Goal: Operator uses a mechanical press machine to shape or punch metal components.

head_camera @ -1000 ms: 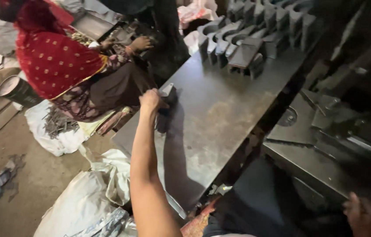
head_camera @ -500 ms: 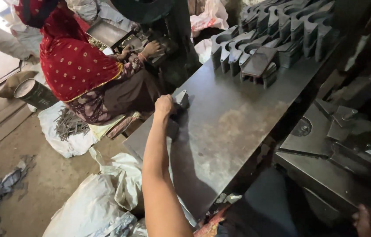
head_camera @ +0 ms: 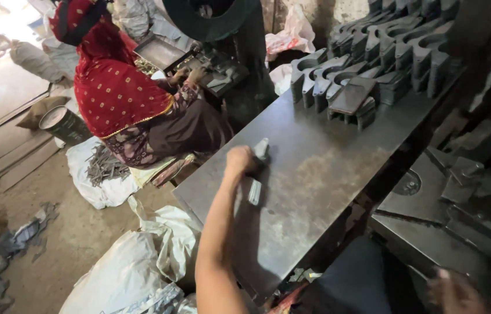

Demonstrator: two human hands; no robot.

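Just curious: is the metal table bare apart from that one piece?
No, a stack of grey metal parts crowds the far end of the table.

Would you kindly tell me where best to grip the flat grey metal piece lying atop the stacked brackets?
Probably by its long edges, from above: the flat grey metal piece lies tilted on the stacked grey metal brackets, its top face clear and its edges apparently overhanging.

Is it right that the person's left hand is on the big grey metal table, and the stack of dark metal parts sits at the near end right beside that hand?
Not quite. In the head view, the left hand does rest on the grey metal table, gripping a small metal piece. But the dark metal parts are piled at the far end, well away from it.
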